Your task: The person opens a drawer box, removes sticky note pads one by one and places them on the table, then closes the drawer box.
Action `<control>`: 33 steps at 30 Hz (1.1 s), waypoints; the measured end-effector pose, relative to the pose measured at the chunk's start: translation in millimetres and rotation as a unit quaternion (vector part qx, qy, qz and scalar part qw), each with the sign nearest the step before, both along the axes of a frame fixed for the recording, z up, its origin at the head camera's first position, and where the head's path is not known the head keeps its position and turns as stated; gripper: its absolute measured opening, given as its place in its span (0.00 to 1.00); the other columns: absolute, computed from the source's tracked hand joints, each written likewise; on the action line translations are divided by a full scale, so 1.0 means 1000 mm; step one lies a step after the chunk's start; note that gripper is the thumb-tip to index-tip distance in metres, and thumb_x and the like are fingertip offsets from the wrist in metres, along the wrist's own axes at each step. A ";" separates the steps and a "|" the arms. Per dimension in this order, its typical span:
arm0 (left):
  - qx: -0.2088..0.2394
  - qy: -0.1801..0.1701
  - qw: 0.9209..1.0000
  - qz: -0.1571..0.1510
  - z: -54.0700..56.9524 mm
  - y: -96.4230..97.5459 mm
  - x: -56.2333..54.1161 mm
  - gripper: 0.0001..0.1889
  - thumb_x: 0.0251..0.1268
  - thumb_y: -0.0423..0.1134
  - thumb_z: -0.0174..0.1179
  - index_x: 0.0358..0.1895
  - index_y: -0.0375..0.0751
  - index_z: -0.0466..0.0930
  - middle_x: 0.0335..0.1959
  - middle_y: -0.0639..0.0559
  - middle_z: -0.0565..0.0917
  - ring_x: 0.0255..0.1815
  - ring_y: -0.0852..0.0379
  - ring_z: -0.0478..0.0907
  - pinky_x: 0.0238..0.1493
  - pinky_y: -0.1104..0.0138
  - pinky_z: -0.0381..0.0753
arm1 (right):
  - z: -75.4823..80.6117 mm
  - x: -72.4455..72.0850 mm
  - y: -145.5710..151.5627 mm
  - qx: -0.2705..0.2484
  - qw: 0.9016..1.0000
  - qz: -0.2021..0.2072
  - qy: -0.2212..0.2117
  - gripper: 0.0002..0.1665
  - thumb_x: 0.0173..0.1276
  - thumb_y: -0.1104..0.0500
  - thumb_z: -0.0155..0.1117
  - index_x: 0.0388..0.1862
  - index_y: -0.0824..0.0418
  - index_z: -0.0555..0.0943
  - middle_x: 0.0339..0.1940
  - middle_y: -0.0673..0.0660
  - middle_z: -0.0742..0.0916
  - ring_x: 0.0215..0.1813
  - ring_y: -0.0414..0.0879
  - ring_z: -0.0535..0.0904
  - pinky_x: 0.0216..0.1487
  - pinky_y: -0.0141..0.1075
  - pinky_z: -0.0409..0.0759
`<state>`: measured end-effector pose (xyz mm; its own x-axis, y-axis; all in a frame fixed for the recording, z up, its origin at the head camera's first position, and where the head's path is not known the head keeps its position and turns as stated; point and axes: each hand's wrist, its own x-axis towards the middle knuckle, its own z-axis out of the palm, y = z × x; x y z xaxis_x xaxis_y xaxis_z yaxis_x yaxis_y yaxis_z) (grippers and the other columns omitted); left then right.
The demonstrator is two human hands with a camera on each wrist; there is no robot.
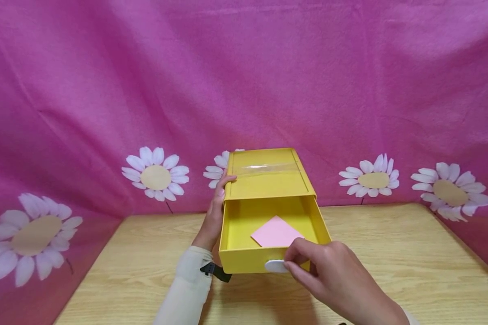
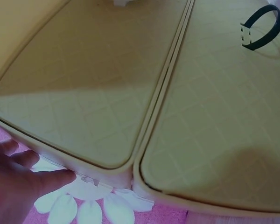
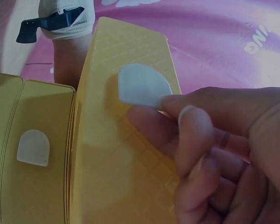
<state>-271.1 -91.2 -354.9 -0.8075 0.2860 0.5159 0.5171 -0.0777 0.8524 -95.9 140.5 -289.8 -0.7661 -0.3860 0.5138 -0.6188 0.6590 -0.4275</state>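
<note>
A yellow drawer box stands on the table, with clear tape across its top. Its upper drawer is pulled out toward me, and a pink square of paper lies inside. My right hand pinches the white tab handle on the drawer front between thumb and finger. My left hand rests against the box's left side, with a fingertip at the top edge. In the left wrist view its extended fingers touch the box's edge.
Another drawer front with a white tab shows beside the pulled drawer in the right wrist view. A dark strap loop shows against the yellow panel in the left wrist view. A pink flowered cloth hangs behind the wooden table.
</note>
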 end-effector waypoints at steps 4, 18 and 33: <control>-0.007 -0.006 1.000 0.002 0.000 -0.001 0.002 0.24 0.75 0.52 0.29 0.69 0.55 0.58 0.78 0.67 0.38 0.76 0.58 0.41 0.68 0.50 0.56 | -0.001 0.000 0.000 -0.001 1.000 0.002 0.003 0.10 0.59 0.56 0.72 0.29 0.43 0.78 0.21 0.31 0.79 0.20 0.27 0.68 0.19 0.25 0.69; -0.003 0.003 1.000 0.007 0.000 -0.001 0.002 0.24 0.75 0.52 0.30 0.69 0.53 0.59 0.77 0.69 0.40 0.76 0.59 0.42 0.69 0.49 0.54 | 0.001 0.003 -0.001 0.010 1.000 0.000 -0.003 0.10 0.59 0.56 0.72 0.30 0.43 0.78 0.22 0.31 0.79 0.19 0.27 0.67 0.20 0.25 0.69; 0.000 0.012 1.000 0.004 -0.003 -0.002 -0.001 0.25 0.74 0.52 0.29 0.69 0.52 0.60 0.77 0.69 0.41 0.76 0.59 0.42 0.70 0.49 0.52 | 0.001 0.005 0.000 0.022 1.000 0.008 -0.002 0.10 0.60 0.58 0.71 0.30 0.44 0.78 0.23 0.31 0.80 0.21 0.26 0.68 0.21 0.24 0.70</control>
<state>-272.3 -92.7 -357.5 -0.7977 0.2789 0.5346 0.5375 -0.0730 0.8401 -90.9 140.9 -288.7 -0.7617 -0.4202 0.4931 -0.6276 0.6677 -0.4003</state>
